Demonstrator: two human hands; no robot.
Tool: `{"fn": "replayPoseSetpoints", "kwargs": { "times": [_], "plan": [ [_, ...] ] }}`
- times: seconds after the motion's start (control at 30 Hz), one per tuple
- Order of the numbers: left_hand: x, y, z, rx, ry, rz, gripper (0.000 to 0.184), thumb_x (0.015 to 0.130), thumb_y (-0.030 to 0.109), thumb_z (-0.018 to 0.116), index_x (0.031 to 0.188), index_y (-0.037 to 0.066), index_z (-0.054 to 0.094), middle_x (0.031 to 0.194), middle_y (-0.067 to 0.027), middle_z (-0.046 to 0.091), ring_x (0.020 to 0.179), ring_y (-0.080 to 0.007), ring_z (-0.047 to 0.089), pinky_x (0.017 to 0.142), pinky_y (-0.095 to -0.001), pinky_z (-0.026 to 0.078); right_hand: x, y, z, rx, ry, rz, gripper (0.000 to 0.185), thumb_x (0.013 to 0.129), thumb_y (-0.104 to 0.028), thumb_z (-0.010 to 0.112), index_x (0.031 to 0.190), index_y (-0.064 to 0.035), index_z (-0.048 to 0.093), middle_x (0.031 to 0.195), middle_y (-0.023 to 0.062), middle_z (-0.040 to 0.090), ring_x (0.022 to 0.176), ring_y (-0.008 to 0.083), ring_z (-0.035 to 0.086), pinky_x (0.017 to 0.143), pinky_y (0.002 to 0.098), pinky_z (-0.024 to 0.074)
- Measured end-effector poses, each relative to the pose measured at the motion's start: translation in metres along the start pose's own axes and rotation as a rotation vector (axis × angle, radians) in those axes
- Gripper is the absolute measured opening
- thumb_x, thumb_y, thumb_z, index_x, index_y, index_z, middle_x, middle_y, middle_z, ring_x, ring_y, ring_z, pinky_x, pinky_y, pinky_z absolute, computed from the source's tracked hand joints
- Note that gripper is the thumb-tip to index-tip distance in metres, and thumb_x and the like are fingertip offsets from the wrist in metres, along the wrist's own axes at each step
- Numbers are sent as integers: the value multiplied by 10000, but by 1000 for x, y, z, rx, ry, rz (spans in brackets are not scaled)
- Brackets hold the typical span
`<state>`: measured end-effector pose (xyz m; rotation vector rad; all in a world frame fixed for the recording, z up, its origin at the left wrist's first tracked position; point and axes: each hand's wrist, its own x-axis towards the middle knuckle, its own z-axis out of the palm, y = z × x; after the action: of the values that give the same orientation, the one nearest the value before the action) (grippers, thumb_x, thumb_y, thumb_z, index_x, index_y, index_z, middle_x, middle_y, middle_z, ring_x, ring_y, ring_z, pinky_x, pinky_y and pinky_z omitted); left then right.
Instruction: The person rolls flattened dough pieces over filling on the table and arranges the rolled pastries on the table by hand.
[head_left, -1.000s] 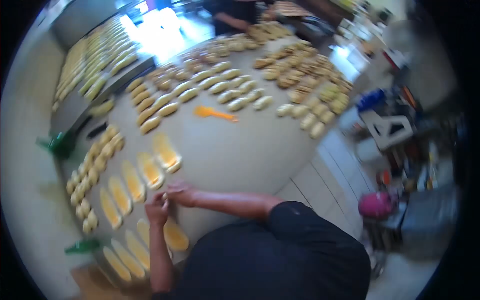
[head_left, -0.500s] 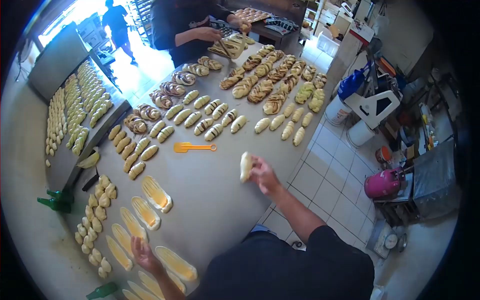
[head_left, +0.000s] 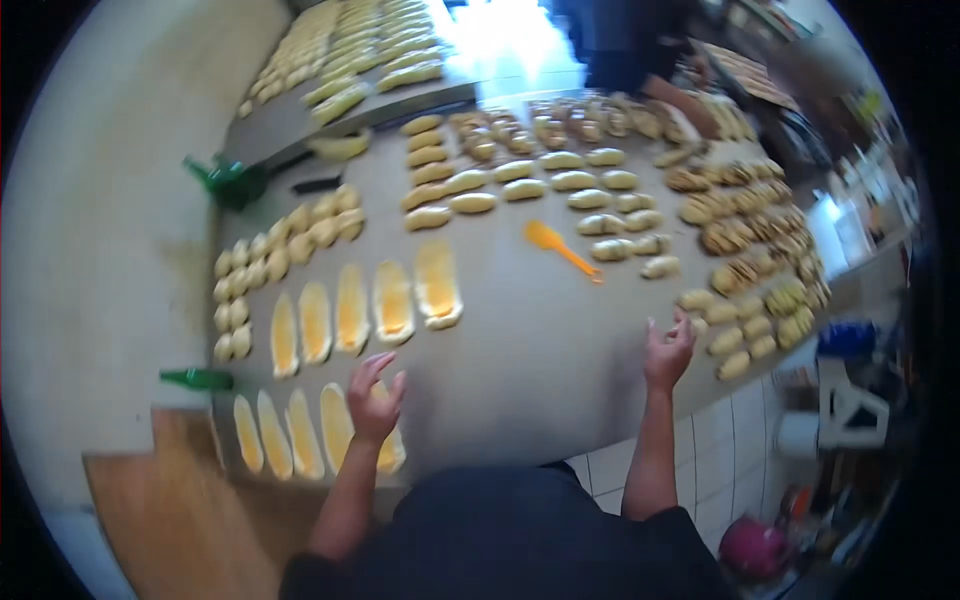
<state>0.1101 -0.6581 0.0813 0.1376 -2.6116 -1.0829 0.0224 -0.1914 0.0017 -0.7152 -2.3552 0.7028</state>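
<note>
We take the orange spatula [head_left: 562, 250] on the table [head_left: 520, 370] as our mark. Nearer us and to its left, our left hand [head_left: 375, 405] has its fingers parted and loosely curved, with nothing in its grasp, over the nearer row of flattened dough strips [head_left: 305, 435]. Our right hand [head_left: 670, 357], nearer us and to the spatula's right, has its fingers raised beside the small plain rolls [head_left: 733, 365]. It seems to grip nothing; blur keeps us from telling whether its fingertips touch a roll.

The farther dough strips [head_left: 351, 310], left of the spatula, lie side by side with yellow filling facing up, probably to stay apart and within our left hand's reach. The finished-looking rolls seem grouped by kind: striped ones [head_left: 612, 250] just right of the spatula, twisted loaves [head_left: 735, 237] farther right.

Well left of the spatula lie the dough balls [head_left: 277, 264] and a green bottle [head_left: 197, 379]. Beyond it, to the right, a co-worker's arm [head_left: 685, 105] reaches over more dough. Our left hand and forearm hide parts of the nearer strips; the spatula lies beyond both hands, not between them.
</note>
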Motion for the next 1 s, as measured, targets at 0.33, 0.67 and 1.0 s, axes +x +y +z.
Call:
{"fn": "replayPoseSetpoints", "kwargs": {
  "times": [0.33, 0.67, 1.0],
  "plan": [
    [65, -32, 83, 313, -76, 159, 346, 797, 219, 806, 1111, 88, 743, 1117, -101, 683, 1064, -309, 630, 947, -417, 522, -135, -185, 120, 422, -691, -718, 248, 811, -208, 780, 1022, -91, 724, 1052, 97, 705, 1025, 313, 638, 893, 450, 507],
    [94, -49, 86, -23, -35, -91, 123, 800, 88, 738, 907, 65, 684, 803, -95, 670, 845, -302, 635, 821, -435, 514, -119, -204, 161, 427, -878, -628, 157, 801, -170, 755, 911, -94, 673, 888, 72, 650, 935, 293, 624, 807, 468, 496],
    [112, -79, 94, 282, -179, 146, 266, 850, 220, 738, 1090, 105, 744, 1064, -49, 672, 1038, -265, 604, 867, -430, 472, -104, -213, 171, 313, -865, -870, 204, 834, -129, 749, 1011, -83, 660, 988, 105, 654, 1000, 334, 606, 818, 460, 518]
  ]
}}
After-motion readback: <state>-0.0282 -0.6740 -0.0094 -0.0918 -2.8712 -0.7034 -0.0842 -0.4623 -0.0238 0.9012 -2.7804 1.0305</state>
